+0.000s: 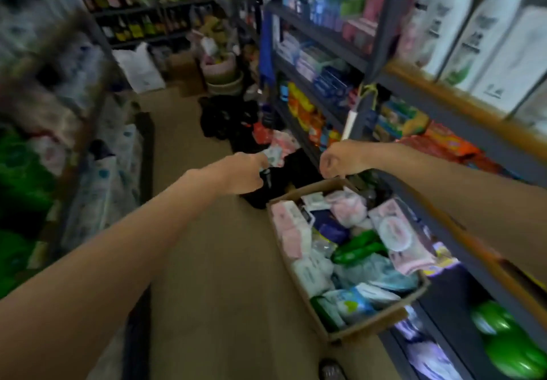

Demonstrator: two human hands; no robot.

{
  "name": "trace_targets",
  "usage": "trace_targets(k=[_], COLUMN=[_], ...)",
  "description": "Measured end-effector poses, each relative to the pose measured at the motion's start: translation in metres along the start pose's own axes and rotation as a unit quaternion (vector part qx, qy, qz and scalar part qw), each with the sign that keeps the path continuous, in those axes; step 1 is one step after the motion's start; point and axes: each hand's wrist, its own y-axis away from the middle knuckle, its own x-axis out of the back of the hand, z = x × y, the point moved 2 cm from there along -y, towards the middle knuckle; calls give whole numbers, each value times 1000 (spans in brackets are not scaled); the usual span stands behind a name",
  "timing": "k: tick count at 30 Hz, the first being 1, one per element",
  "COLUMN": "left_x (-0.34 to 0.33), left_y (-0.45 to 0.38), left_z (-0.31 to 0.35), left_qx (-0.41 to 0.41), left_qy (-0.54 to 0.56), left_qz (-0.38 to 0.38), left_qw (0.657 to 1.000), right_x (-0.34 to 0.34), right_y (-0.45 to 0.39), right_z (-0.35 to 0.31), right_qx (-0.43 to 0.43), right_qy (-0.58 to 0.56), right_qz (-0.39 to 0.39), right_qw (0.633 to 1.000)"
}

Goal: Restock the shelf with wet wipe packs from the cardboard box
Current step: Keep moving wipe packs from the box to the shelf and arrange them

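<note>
Box (349, 332) holds wipe packs (398, 234) (mixed colours)

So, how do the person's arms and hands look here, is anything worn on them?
Both arms are bare from where they enter the picture to the hands. No sleeve, glove, watch or bracelet shows on the left hand or the right hand. The picture is blurred, so small rings cannot be ruled out.

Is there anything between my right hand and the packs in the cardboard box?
Nothing visible is in the way. The right hand is above the far end of the cardboard box, which is open at the top. The wet wipe packs lie uncovered inside it, and the left hand is off to the side.
</note>
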Motion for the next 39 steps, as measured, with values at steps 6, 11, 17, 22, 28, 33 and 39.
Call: trace_targets(k=[6,11,17,22,28,33,39], left_x=[-65,-145,-205,-238,-247,-234,-201], left_y=[-116,-176,-217,-234,-227,-213,-198], left_z=[93,133,141,133,123,108,100], left_qx=[-46,-87,-61,-33,-21,-20,-11], left_qy=[-40,-10,60,107,138,143,132], left_qz=[-72,-129,-133,-133,-97,-75,-73], left_qw=[996,988,987,985,985,987,989], right_x=[-66,-150,-226,-255,-254,-235,-191], right_y=[-13,-29,-73,-95,-97,-87,-65], right_z=[133,208,215,223,216,210,167], right_qx=[-99,-219,-277,-294,-278,-270,-169], right_qy=[-1,36,79,158,190,164,70], right_qz=[-45,-55,-63,-34,3,35,53], right_qw=[994,974,956,942,942,948,982])
